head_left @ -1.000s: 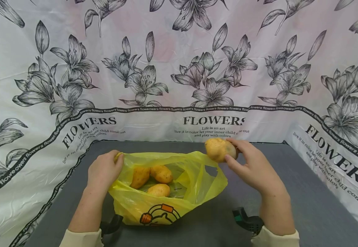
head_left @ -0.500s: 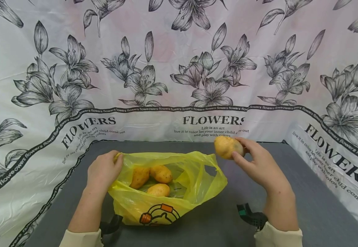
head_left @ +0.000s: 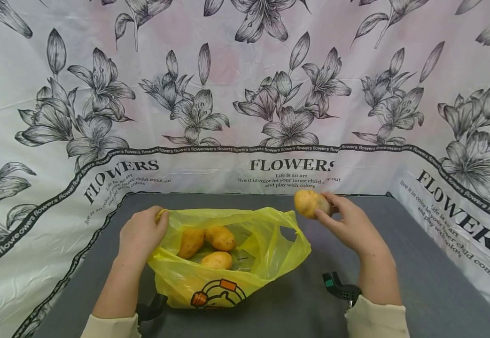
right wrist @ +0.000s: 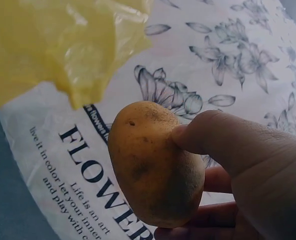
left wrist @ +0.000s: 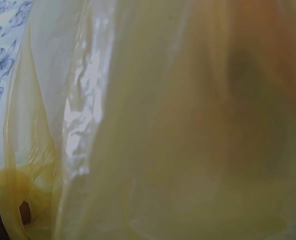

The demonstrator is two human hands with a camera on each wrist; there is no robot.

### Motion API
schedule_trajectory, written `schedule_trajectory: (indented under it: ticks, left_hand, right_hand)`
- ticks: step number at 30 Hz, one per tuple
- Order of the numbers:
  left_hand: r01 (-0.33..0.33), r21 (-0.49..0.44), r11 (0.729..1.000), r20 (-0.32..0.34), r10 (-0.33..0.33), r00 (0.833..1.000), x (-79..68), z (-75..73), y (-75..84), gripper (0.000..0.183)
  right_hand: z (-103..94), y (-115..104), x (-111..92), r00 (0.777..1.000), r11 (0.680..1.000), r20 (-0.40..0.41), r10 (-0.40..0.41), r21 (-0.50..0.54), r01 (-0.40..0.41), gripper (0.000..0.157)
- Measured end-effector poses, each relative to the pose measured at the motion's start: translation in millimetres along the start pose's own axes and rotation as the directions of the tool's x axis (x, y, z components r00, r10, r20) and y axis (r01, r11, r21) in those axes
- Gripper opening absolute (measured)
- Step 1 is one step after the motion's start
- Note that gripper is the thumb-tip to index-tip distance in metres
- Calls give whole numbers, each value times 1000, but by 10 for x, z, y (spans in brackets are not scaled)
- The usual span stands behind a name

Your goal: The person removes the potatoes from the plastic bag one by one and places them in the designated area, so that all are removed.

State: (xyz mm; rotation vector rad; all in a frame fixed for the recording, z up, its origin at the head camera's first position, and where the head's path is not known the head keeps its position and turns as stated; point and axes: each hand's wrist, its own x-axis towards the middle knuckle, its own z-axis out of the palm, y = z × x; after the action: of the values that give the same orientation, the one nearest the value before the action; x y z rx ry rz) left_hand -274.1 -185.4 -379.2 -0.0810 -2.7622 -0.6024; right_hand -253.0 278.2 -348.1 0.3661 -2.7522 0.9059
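A thin yellow plastic bag (head_left: 270, 253) stands with its mouth spread wide on the table. Inside it lie 3 potatoes (head_left: 220, 238). My left hand (head_left: 143, 231) pinches the bag's left top edge between thumb and fingers. The left wrist view is filled by the bag's plastic (left wrist: 152, 130), which hides that hand. Just past the bag's right handle, my right hand (head_left: 349, 223) holds another potato (head_left: 311, 203) in the air. In the right wrist view the thumb presses on one side of this potato (right wrist: 150, 160), with fingers curled behind it.
The dark grey table (head_left: 278, 300) runs back to a white curtain (head_left: 211, 173) printed with flowers and lettering, which also closes both sides. A black wrist mount (head_left: 340, 289) is on the right wrist, another (head_left: 153, 307) on the left.
My right hand has moved to the right with its potato, away from the bag's rim, then dipped slightly. The left hand, the bag and the potatoes in it have stayed put.
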Motion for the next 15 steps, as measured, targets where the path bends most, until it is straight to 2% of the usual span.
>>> schedule_trajectory:
  ticks: [15]
  left_hand:
    - [-3, 3, 1000, 2, 3, 1000, -4, -2, 0, 37]
  right_hand:
    - [224, 313, 120, 990, 994, 85, 114, -15, -113, 70]
